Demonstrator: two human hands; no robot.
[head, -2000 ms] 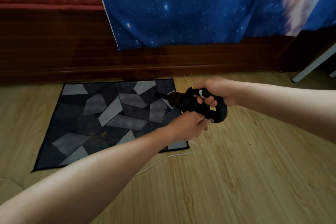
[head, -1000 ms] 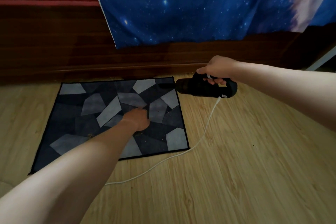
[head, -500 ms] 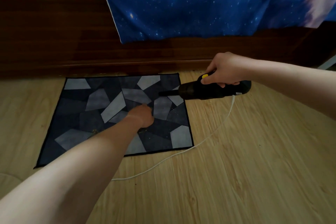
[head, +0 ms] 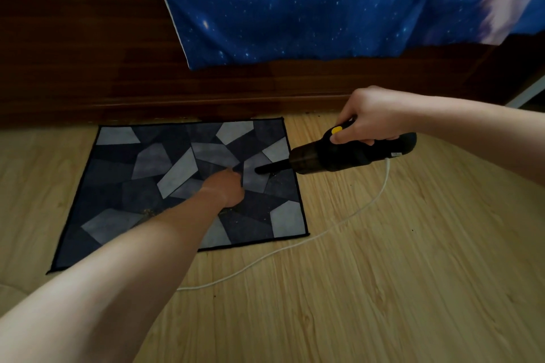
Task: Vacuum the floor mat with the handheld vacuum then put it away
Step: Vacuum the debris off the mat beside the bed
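the right hand (head: 372, 117) is gripping the vacuum (head: 358, 155) from above, fingers wrapping its handle and the thumb lying at the yellow button (head: 336, 130). the vacuum is hanging just off the right edge of the mat (head: 118, 174). its long axis is running nearly level from right to left, with the thin black nozzle (head: 271, 168) reaching in over the mat and dipping a little toward it. whether the tip is touching the cloth i cannot tell.

the left hand (head: 227, 189) is resting on the mat near its middle, just beside the nozzle tip and a bit nearer the person, seemingly pinning the mat down. its fingers are pointing away from the camera, and i cannot tell whether they are lying straight or curling.

so the right hand is carrying the tool, and the left is sitting nearer the dirt. a patch of brownish crumbs (head: 149, 211) is lying on the mat to the left of the nozzle and nearer the person, partly hiding behind the left forearm. the coming sweep is likely calling for the nozzle to travel leftward and toward the person, around the left hand, which is sitting between tip and crumbs.

the mat is lying flat on the wood floor (head: 383, 289), its far edge close to the dark bed frame (head: 88, 68). it is a dark rectangle with grey and pale angular patches and a thin black border. a white cord (head: 295, 247) is trailing from the vacuum's rear and curving across the floor, passing just beside the mat's near right corner.
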